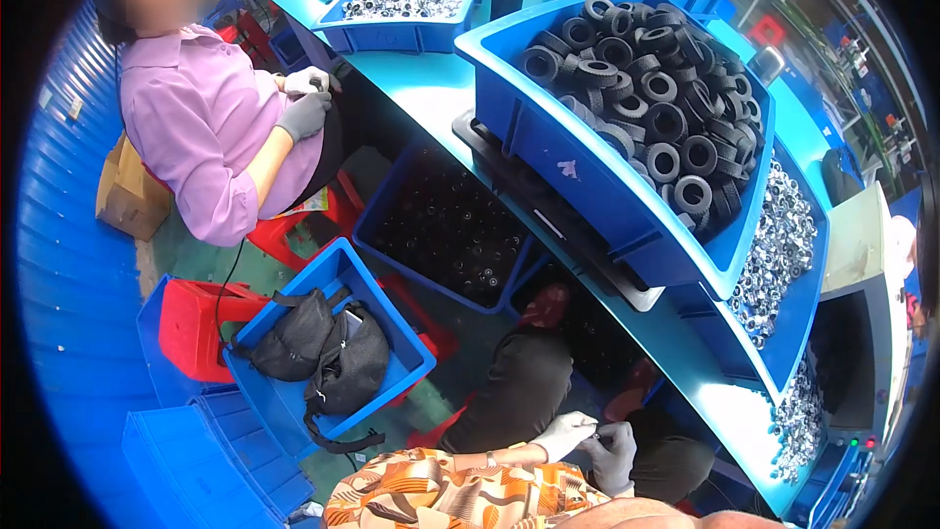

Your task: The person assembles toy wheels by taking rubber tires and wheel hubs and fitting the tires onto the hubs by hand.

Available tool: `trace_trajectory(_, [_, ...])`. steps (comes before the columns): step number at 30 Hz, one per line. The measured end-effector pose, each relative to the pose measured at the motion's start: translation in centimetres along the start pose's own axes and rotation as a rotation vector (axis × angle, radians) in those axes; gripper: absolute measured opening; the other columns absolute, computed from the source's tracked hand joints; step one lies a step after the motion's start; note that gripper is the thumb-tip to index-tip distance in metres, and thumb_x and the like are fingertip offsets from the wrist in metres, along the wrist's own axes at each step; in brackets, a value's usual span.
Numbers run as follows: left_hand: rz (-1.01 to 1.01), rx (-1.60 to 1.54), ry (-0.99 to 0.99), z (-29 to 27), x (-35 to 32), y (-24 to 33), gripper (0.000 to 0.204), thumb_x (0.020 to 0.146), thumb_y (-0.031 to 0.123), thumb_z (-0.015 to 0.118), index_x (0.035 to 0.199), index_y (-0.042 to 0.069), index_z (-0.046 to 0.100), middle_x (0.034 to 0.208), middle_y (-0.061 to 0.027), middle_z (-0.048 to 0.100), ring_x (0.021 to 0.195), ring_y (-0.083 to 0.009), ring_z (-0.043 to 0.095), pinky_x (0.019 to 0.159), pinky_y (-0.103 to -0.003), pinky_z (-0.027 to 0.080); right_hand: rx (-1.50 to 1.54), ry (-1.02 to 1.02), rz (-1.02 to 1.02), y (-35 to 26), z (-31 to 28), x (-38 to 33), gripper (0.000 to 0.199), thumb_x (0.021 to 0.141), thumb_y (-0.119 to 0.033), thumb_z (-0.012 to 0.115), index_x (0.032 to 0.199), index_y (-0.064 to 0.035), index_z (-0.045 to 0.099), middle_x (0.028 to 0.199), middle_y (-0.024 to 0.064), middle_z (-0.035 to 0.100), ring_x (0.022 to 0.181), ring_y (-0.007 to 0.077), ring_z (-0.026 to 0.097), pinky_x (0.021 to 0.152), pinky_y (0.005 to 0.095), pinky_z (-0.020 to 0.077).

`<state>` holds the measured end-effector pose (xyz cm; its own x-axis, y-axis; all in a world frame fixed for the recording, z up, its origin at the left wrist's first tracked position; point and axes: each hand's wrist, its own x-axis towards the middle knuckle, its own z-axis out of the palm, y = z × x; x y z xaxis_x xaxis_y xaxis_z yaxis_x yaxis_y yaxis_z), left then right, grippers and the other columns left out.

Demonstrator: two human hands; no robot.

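Observation:
My left hand (pixel 566 436), in a whitish glove, is held over my lap at the lower middle, its fingers pinched together. Beside it my right hand (pixel 614 456), gloved in pale grey, has its fingers curled in, with the tips close to those of the left. Whatever sits between the fingertips is too small and covered to name. Dark trousers (pixel 524 382) lie just beyond the hands. The blue-green table (pixel 729 407) runs past on the right, carrying a heap of small silvery rings (pixel 798 421).
A blue bin (pixel 597 171) of black rubber tyres rests over a black tray (pixel 641 296). Blue bins of silvery parts (pixel 774 255) stand around it. At left, a blue crate (pixel 392 387) holds dark bags (pixel 348 358) near a red stool (pixel 196 328). A gloved co-worker (pixel 191 137) sits beyond.

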<state>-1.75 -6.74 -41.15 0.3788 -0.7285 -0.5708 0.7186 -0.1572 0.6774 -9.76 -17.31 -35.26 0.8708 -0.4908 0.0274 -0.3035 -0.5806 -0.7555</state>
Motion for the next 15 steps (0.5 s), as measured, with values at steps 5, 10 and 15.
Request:
trace_trajectory(5, [-0.037,0.059,-0.019,-0.1,-0.2,0.9,0.027,0.092,0.017,0.057,0.112,-0.001,0.06,0.1,-0.0067,0.064,0.091,-0.012,0.059,0.08,-0.025,0.048,0.008,0.016,-0.024,-0.2,-0.1,0.1,0.035,0.059,-0.009,0.083,0.076,-0.0046,0.053,0.072,0.007,0.05,0.061,0.0189,0.05,0.054,0.0298,0.0388])
trace_trajectory(10, [-0.074,-0.019,-0.006,0.2,-0.3,0.8,0.028,0.092,0.019,0.058,0.112,0.0,0.06,0.099,-0.006,0.064,0.09,-0.0115,0.059,0.079,-0.024,0.048,0.006,0.031,-0.04,-0.1,0.0,-0.1,0.033,0.062,-0.008,0.082,0.078,-0.0047,0.052,0.073,0.0073,0.05,0.061,0.0193,0.05,0.053,0.0302,0.039])
trace_trajectory(15, [-0.048,-0.109,-0.002,0.1,0.0,0.1,0.028,0.089,0.022,0.062,0.106,0.0,0.062,0.094,-0.006,0.065,0.084,-0.0113,0.06,0.076,-0.025,0.049,0.023,0.034,0.001,0.1,0.2,-0.1,0.032,0.065,-0.011,0.081,0.077,-0.005,0.052,0.073,0.0071,0.049,0.061,0.0186,0.049,0.054,0.0298,0.0391])
